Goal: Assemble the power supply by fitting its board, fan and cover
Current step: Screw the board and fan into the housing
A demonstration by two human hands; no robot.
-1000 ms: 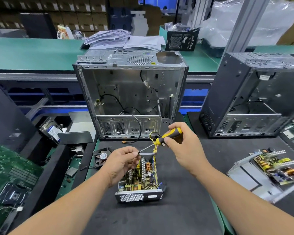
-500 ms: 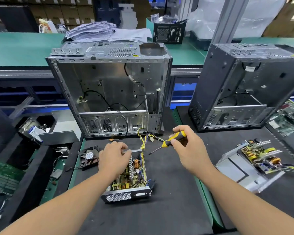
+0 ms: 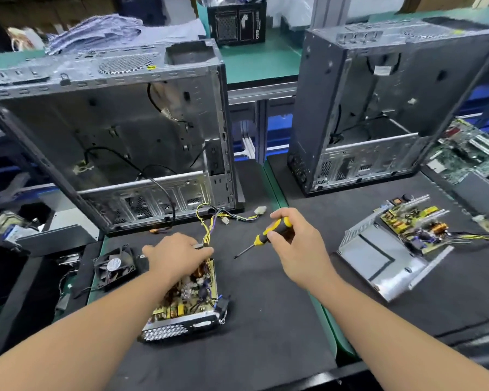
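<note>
CHANGE: screwdriver point(image 3: 268, 231) withdrawn from board point(image 3: 191, 289), tip now over desk point(image 3: 266, 306) | GRIPS: right hand point(image 3: 297, 246) clamped on screwdriver; left hand point(image 3: 175, 256) holds case edge | NEXT: fan point(image 3: 114, 268) unfitted, beside case.

We see bare black mat point(image 3: 260, 320) across the lower middle of the frame, between the open power supply point(image 3: 187, 300) at lower centre-left and the second unit point(image 3: 390, 249) at right. Toward the top, two computer cases point(image 3: 119, 131) point(image 3: 378, 108) wall off the far side, with a narrow gap between them. A yellow cable bundle point(image 3: 223, 215) trails across the mat above centre. A loose fan point(image 3: 115, 268) sits at left.
</note>
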